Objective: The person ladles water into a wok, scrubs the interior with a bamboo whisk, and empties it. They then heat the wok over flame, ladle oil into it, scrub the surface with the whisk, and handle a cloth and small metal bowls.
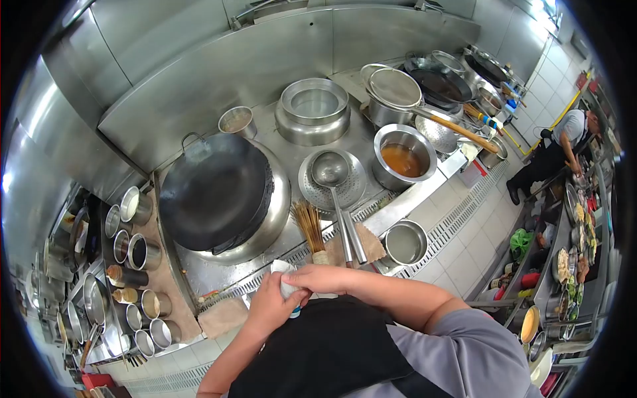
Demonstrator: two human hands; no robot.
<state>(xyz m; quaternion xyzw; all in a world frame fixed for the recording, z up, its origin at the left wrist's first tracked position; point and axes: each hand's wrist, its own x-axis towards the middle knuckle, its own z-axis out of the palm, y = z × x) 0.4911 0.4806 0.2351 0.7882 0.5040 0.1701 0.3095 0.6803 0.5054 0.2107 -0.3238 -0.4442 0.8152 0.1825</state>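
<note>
Close to my apron, both hands meet at the front edge of the range. My left hand (271,304) and my right hand (317,278) are closed on a crumpled white cloth or paper (281,266); which of the two it is, I cannot tell. A small blue-and-white bit shows below my fingers, too little to name. Just beyond my right hand lies a bamboo wok brush (308,222). A ladle (330,170) rests on a round perforated strainer (355,179), its handle pointing toward me. The black wok (213,189) sits tilted on the left burner.
Metal seasoning containers (154,304) and squeeze bottles (126,276) line the left side. A pot of orange-brown liquid (401,159), a wide pot (312,106) and a mesh strainer (395,87) stand behind and right. A co-worker (569,142) stands far right by food trays.
</note>
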